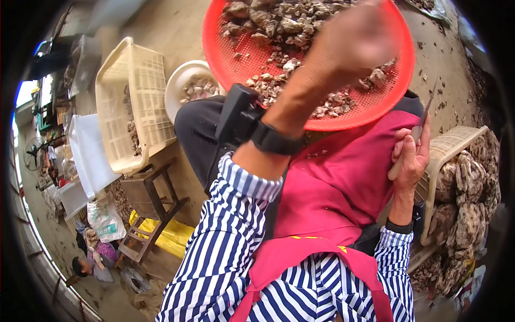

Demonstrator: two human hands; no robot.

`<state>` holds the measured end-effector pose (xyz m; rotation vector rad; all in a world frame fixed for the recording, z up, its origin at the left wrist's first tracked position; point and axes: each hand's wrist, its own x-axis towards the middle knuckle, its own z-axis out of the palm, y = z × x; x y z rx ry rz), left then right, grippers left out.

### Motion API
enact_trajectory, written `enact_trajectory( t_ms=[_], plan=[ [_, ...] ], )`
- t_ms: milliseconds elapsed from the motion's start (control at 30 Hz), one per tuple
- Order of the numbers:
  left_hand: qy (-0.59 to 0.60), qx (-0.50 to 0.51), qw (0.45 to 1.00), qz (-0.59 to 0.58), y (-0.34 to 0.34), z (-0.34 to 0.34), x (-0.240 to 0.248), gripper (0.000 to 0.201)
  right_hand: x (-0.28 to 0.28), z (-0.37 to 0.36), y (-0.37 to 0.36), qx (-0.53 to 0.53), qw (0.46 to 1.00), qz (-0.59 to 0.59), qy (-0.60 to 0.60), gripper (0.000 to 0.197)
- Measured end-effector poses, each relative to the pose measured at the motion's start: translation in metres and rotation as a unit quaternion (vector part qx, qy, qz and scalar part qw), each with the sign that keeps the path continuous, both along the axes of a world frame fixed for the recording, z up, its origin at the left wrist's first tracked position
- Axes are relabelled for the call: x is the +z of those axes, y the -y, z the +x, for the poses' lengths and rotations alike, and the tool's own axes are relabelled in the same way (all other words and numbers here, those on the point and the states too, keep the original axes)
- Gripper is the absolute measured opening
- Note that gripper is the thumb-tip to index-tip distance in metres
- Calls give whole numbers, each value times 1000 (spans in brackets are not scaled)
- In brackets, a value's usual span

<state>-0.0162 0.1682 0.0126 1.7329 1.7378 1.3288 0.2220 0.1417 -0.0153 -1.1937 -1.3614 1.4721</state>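
1. The left hand (370, 37) is a blur above the red basket (237, 68); I cannot tell whether it grips anything.
2. The right hand (410, 155) is closed around a knife (418, 131), which points away from the body, beside the basket.
3. Rough brown chunks (292, 25) lie piled at the basket's far side.
4. A white bowl (173, 96) stands left of it; a cream crate (448, 143) with large clumps (464, 185) sits right.

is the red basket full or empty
Partly full: the red basket has brown chunks heaped toward its far side, smaller bits nearer, and bare mesh between; the left hand hides some.
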Motion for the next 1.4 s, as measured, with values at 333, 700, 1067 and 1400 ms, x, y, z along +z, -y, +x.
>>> enact_trajectory(
  t_ms=[333, 700, 1067, 1400],
  plan=[
    [-211, 148, 939, -227, 64, -72, -104, 36, 5, -1, -3, 7, 1000, 9, -13, 58],
    [607, 112, 752, -229, 93, -72, -76, 15, 5, 0, -3, 14, 1000, 8, -16, 58],
    [662, 65, 731, -154, 132, -21, -28, 25, 26, -13, 12, 195, 979, 0, 64, 59],
    [552, 145, 818, -65, 169, 20, -4, 30, 46, -48, 58, 406, 892, 167, 106, 58]
  ],
)
